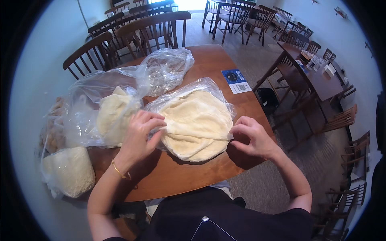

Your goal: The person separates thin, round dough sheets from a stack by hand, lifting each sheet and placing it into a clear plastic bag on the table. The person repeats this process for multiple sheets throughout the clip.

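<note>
A broad round of pale, soft dough sheets point(196, 117), apparently stacked, lies in front of me on clear plastic film point(208, 84). A taut edge of the top sheet runs across it from side to side. At its left end, my left hand point(143, 132) pinches that edge between thumb and fingers. My right hand point(251, 137) grips the opposite end, where a small pale flap shows at the fingertips. Left of the round, more folded dough point(113, 117) sits inside a clear plastic bag point(83, 90), just beyond my left hand.
A bag of pale crumbly food point(71, 171) stands at the left of the wooden table point(169, 177). Crumpled plastic point(166, 69) lies at the back, and a blue-and-white card with a printed code point(236, 81) near the right edge. Wooden chairs point(153, 27) stand behind.
</note>
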The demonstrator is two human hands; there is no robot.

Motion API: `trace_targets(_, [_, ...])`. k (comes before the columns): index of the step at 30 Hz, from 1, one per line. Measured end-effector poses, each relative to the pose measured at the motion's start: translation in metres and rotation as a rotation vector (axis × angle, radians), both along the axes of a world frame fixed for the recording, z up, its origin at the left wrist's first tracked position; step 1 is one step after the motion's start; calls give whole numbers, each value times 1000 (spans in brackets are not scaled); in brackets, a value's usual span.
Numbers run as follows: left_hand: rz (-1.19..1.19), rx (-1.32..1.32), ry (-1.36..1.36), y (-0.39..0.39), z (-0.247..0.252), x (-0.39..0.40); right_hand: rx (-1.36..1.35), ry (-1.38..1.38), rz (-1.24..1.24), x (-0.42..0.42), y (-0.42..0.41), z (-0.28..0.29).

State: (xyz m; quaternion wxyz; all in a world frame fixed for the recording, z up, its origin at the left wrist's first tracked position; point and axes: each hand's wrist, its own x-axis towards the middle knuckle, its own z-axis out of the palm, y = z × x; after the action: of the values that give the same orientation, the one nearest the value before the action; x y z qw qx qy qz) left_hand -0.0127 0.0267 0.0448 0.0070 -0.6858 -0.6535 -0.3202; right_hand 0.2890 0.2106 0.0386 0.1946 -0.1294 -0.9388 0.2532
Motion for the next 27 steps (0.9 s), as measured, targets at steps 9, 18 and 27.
trace_targets(9, [36, 41, -50, -18, -9, 2, 129, -54, 55, -30, 18, 13])
trace_targets(18, [12, -10, -19, -10, -5, -1, -49, 158, -60, -88, 30, 33])
trace_targets(27, [-14, -54, 23, -3, -9, -10, -140, 110, -190, -38, 33, 17])
